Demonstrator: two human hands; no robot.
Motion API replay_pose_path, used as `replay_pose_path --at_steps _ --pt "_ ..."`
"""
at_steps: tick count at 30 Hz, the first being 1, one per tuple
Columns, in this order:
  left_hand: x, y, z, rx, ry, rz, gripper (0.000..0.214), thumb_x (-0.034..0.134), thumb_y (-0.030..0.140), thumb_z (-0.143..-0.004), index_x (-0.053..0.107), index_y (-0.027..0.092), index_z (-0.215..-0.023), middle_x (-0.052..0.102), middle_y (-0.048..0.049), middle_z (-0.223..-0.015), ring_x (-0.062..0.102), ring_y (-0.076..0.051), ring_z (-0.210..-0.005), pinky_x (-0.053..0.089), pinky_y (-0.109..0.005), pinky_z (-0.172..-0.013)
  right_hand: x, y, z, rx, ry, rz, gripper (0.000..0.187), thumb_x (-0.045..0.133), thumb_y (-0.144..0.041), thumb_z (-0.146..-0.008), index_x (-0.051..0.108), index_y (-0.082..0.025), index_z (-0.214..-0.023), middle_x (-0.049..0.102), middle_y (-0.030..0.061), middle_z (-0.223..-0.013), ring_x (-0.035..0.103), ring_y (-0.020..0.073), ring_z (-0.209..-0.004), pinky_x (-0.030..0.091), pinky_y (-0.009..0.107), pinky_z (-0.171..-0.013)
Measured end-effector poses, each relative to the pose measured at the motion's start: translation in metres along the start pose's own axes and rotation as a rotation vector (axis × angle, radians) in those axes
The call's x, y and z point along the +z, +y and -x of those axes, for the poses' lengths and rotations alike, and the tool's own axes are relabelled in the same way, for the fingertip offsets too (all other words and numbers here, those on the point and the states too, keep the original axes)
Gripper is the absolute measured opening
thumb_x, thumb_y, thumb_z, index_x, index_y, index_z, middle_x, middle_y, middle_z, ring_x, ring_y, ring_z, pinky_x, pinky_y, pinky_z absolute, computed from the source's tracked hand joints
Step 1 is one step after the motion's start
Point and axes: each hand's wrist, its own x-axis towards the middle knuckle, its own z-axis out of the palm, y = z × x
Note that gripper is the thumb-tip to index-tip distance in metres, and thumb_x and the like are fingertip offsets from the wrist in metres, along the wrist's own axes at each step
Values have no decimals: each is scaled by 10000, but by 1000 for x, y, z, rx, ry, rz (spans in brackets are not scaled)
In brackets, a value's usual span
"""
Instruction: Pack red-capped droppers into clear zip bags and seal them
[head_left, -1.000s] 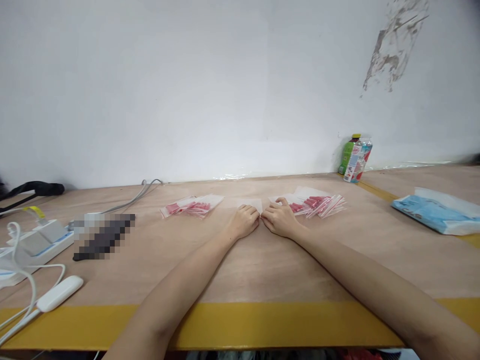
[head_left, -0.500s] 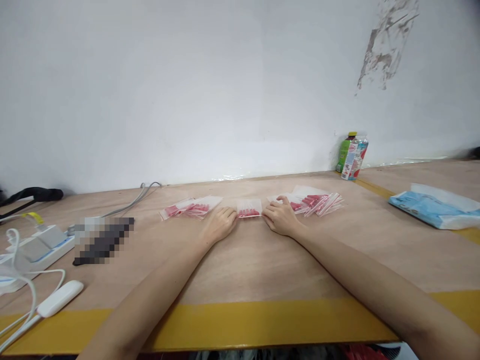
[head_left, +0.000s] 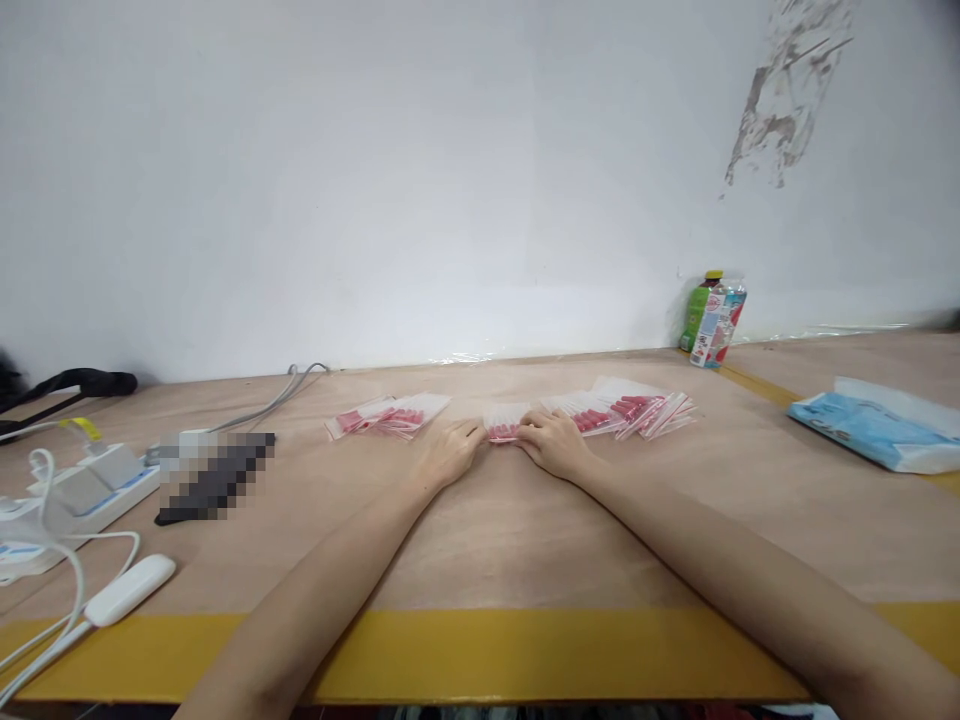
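A small clear zip bag [head_left: 503, 424] with several red pieces in it lies flat on the table in front of me. My left hand [head_left: 452, 450] has its curled fingertips closed at the bag's left edge. From the other side, my right hand [head_left: 556, 443] presses its closed fingers on the bag's right edge, covering that corner. Left of my hands is a loose pile of similar bags [head_left: 386, 415] with red contents. Another overlapping pile of filled bags [head_left: 637, 408] is spread just beyond my right hand.
At the left are a white power strip [head_left: 112, 505] with plugs and cables, a dark blurred-out object [head_left: 217, 480] and a white cable box [head_left: 131, 590]. Bottles [head_left: 712, 320] stand by the wall. A blue wipes pack [head_left: 877, 425] lies at the right.
My right hand has moved left onto the bag's right edge, its raised index finger now lowered. My left hand stays at the left edge. The view has shifted slightly.
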Motion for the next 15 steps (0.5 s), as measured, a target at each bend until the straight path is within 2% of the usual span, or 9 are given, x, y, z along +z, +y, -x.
replay_pose_path --at_steps 2,8,15 --pt "-2 1 0 26 8 12 152 424 73 -823 546 166 -821 568 -34 -740 550 -161 -730 427 -260 -676 3 -2 -3 -43 9 -10 211 417 -247 -847 617 -214 -787 619 25 -834 481 148 -788 246 288 -665" --pt "-2 3 -1 57 48 28 132 429 127 -842 559 149 -847 575 -47 -742 547 -165 -709 435 -269 -665 8 -5 -7 -115 111 -51 202 433 -302 -852 625 -239 -864 642 18 -809 484 146 -790 233 318 -725" --pt "-2 9 -7 57 71 32 141 426 199 -852 551 156 -900 579 -70 -848 544 -184 -800 438 -297 -718 11 -10 -9 -113 121 -22 235 408 -282 -859 597 -178 -767 635 32 -749 497 139 -743 243 313 -723"
